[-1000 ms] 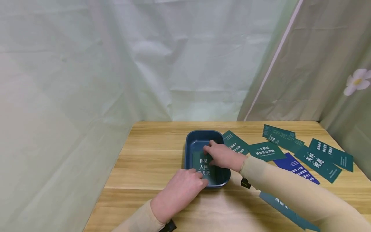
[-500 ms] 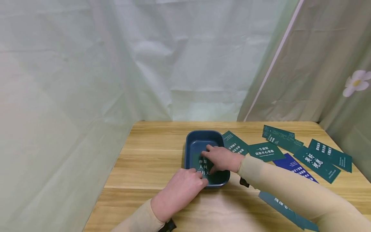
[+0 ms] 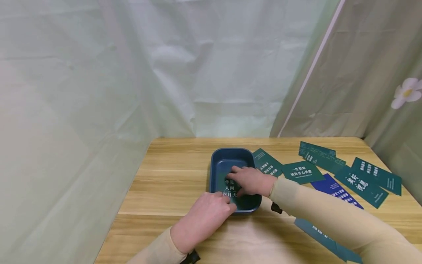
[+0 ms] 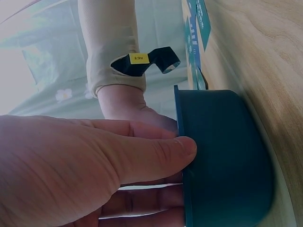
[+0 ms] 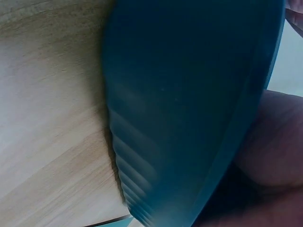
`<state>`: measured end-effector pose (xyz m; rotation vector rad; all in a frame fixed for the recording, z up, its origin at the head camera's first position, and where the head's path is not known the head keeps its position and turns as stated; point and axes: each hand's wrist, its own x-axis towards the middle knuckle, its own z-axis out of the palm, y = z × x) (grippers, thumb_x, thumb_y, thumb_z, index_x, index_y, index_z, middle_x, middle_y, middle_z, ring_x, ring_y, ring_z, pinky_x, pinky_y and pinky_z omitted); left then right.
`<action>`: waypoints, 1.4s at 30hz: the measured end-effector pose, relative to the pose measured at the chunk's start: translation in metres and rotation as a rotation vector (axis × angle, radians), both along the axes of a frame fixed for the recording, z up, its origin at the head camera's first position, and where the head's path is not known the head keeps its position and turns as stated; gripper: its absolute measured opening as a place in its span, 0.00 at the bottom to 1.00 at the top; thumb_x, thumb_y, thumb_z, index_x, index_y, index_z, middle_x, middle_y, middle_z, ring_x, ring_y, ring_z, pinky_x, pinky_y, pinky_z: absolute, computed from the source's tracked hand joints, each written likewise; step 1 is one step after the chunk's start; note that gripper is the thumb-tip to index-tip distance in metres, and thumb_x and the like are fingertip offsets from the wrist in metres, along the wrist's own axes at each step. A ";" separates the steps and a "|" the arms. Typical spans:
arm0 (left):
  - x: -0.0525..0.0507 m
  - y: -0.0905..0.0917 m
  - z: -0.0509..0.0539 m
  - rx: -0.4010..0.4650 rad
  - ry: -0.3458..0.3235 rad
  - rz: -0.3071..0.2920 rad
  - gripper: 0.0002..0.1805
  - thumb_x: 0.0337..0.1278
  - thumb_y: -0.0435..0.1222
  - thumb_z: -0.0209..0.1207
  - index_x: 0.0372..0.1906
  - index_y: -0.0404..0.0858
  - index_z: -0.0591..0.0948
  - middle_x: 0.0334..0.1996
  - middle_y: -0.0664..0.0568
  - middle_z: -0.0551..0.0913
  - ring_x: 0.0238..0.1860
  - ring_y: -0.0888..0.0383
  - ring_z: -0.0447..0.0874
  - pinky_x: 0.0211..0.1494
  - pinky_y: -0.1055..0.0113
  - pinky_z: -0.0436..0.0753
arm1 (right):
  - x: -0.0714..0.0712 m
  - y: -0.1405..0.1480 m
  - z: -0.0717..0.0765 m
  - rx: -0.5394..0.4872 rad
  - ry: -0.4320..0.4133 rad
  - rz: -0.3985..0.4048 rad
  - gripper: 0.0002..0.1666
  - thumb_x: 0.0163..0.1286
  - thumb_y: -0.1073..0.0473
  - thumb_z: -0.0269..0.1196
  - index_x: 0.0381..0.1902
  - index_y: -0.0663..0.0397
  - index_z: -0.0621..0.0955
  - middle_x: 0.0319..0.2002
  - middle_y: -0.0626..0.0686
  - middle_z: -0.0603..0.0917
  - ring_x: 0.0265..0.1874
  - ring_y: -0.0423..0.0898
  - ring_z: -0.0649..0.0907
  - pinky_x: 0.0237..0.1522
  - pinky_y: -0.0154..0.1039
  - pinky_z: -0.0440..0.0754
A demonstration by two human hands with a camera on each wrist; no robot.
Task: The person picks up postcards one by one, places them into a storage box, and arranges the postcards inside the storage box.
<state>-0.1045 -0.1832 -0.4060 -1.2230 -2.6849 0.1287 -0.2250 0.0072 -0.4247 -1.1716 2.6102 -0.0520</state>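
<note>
A dark blue rectangular box (image 3: pixel 215 161) stands upright on the wooden table. Inside its near part lies a dark green card (image 3: pixel 227 188) with white characters. My left hand (image 3: pixel 206 216) pinches the near-left rim; in the left wrist view its thumb (image 4: pixel 175 151) presses the outer wall while the other fingers go inside. Reaching over the right wall, my right hand (image 3: pixel 252 181) holds the card by its right part, fingertips partly hidden. In the right wrist view the box's ribbed outer wall (image 5: pixel 165 118) covers most of that hand.
To the right of the box lie several scattered cards: green ones (image 3: pixel 301 172), a blue one (image 3: pixel 336 190), and others (image 3: pixel 316 233) partly under the right forearm. A pale curtain (image 3: pixel 230 73) hangs behind the table (image 3: pixel 171 176).
My right hand has shifted slightly left and toward me in the box, and the card has slid a little left with it. My left hand stays on the rim.
</note>
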 end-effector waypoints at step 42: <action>0.002 0.002 -0.001 0.023 0.050 0.006 0.13 0.61 0.28 0.74 0.34 0.52 0.92 0.29 0.59 0.86 0.29 0.61 0.81 0.26 0.66 0.81 | -0.025 0.099 0.001 -0.158 0.227 -0.291 0.32 0.76 0.58 0.74 0.71 0.69 0.80 0.63 0.70 0.84 0.61 0.67 0.85 0.62 0.63 0.84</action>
